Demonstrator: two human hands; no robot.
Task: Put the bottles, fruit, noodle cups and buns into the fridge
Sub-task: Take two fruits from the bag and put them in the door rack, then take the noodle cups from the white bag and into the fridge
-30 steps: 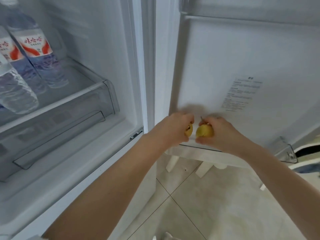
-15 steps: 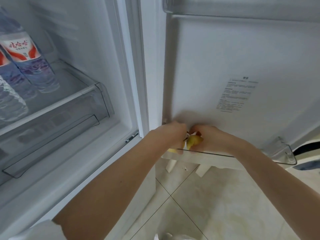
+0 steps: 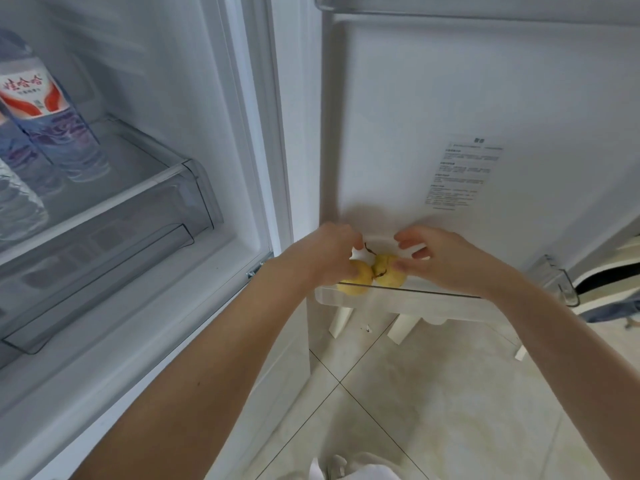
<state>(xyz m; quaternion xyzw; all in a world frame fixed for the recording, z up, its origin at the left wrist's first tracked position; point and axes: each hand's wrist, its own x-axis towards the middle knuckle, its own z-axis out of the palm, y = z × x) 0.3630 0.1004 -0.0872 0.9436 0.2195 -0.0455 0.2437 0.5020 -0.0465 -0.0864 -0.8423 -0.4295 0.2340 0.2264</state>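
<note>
Bottles: they stand on the fridge shelf, far left.
Left hand: I lowered it; fingers curl on the left pear.
Right pear: it lies in the door bin, touching the other.
Right hand: it has let go, fingers spread, so this fruit is placed.

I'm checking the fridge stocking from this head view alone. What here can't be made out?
- Left pear: mostly covered by the left hand, so its grip is unclear.
- Door label: print too small to read.
- Water bottles: cut off by the left edge, so no count.
- Door bin: its right stretch lies behind the right hand and forearm.
- Crisper drawer: contents blurred behind frosted plastic.
</note>
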